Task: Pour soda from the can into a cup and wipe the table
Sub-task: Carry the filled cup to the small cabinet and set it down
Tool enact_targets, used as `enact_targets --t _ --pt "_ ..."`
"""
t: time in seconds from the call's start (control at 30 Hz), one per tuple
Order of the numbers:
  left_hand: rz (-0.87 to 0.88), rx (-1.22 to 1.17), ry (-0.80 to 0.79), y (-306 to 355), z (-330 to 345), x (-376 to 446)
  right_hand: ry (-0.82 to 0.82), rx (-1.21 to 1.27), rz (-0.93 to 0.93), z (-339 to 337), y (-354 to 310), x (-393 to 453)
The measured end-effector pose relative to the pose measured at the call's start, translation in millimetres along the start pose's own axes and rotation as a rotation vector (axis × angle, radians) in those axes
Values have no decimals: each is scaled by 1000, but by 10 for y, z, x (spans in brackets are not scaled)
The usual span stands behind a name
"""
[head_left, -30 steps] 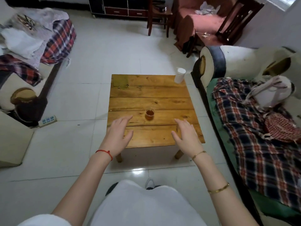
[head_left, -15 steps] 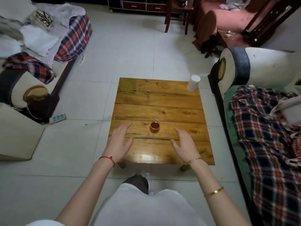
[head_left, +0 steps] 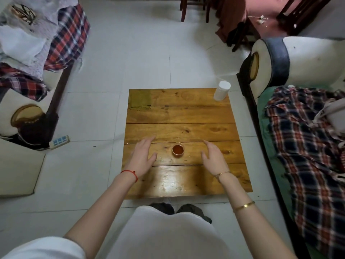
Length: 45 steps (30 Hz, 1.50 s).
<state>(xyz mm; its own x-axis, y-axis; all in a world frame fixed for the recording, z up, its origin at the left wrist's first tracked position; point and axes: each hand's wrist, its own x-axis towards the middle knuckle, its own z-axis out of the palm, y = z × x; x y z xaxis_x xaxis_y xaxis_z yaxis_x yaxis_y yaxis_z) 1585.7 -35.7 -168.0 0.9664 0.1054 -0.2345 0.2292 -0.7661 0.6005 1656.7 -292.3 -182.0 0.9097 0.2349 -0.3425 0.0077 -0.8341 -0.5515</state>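
Both hands, left hand (head_left: 142, 157) and right hand (head_left: 214, 159), spread empty beside filled cup (head_left: 178, 149); pour looks done, table (head_left: 179, 116) wipe pending, no can or cloth visible.

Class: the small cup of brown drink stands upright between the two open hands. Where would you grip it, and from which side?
Grip the cup by its side wall below the rim, probably coming in level with the right hand. It stands upright, open-topped and holding liquid, so a grip from above risks a spill.
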Motion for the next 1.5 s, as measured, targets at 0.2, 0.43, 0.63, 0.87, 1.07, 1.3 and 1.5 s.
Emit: enact_targets --t 0.2,0.43,0.63,0.87,1.07,1.3,1.5 --pt "-66 -64 -34 -124 366 362 -48 68 99 162 206 380" --pt "-162 -59 -93 -380 1060 774 -142 96 191 619 510 827" --pt "-225 -76 -96 -649 1717 1143 -170 166 219 1088 807 1239" --pt "-234 -135 -36 -906 2330 1430 -176 301 267 1563 1077 1686" --pt "-157 -204 31 -1016 2532 1546 -218 355 257 1828 1118 1833" --pt "-167 -309 64 -930 2533 1594 -220 444 325 1936 1108 1866" --pt "-171 -351 72 -901 2487 1568 -237 584 455 2075 1179 1944"
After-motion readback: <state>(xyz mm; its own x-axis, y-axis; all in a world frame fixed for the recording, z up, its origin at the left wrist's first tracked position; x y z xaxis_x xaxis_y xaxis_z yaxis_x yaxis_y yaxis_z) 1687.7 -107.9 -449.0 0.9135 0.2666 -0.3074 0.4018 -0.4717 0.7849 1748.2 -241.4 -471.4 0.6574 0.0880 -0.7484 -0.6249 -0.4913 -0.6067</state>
